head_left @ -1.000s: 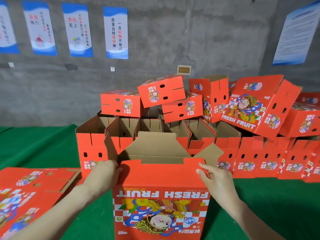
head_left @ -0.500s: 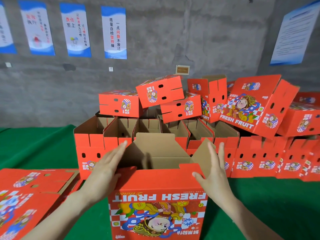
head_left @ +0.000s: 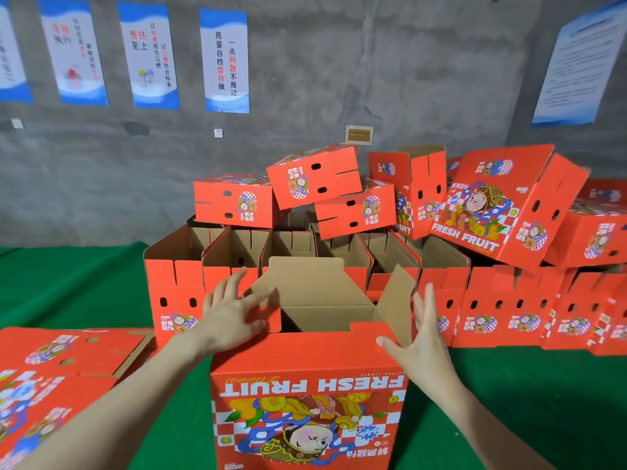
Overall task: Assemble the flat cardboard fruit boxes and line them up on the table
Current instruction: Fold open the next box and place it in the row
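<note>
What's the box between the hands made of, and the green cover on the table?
Box: apparently cardboard, printed red with a slight sheen outside and bare matte brown inside; it holds crisp creases. Green cover: probably felt or similar cloth, matte with no glare; the weave is too fine to tell.

Red box (head_left: pixel 305 368) with checkered print, green table (head_left: pixel 68 283).

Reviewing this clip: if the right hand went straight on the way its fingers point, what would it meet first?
Probably the front wall of the open red cardboard box in the row behind. The right hand points past the near box's brown side flap. Depth is unclear.
</note>
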{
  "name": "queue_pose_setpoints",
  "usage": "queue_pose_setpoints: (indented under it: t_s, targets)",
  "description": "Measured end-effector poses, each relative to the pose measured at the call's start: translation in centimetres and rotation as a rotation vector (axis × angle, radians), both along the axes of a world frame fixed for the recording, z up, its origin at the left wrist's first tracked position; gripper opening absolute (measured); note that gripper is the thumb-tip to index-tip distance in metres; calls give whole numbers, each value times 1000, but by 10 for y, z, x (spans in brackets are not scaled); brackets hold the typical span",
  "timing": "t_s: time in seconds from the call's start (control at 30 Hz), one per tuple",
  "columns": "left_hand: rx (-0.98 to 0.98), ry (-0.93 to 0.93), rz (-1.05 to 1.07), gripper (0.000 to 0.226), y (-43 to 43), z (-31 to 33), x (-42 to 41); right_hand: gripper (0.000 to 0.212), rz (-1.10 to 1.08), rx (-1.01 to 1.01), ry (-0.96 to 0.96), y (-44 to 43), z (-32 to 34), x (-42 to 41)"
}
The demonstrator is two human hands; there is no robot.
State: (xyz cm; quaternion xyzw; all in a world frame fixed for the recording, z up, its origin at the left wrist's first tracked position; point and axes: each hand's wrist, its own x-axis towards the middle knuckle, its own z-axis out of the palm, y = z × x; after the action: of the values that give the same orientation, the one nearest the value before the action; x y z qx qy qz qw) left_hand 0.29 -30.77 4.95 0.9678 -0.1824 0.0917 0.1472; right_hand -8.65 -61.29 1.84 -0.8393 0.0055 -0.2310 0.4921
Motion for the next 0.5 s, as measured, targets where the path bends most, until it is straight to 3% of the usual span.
queue_pose_setpoints:
  t_s: [0.1,0.2,0.37,0.5]
  targets:
    - [-303,255,-95,70,3,-5,12,95,79,-95,54,-5,3,2]
    - [-323,207,-124,71,5,-11,16,54,182,-241,35,-4,7,2]
    - [-346,166,-129,74,8,-13,19,34,228,-342,-38,-6,0,4]
    - [-362,119,-137,75,6,-14,16,19,249,-398,8,-4,2,9]
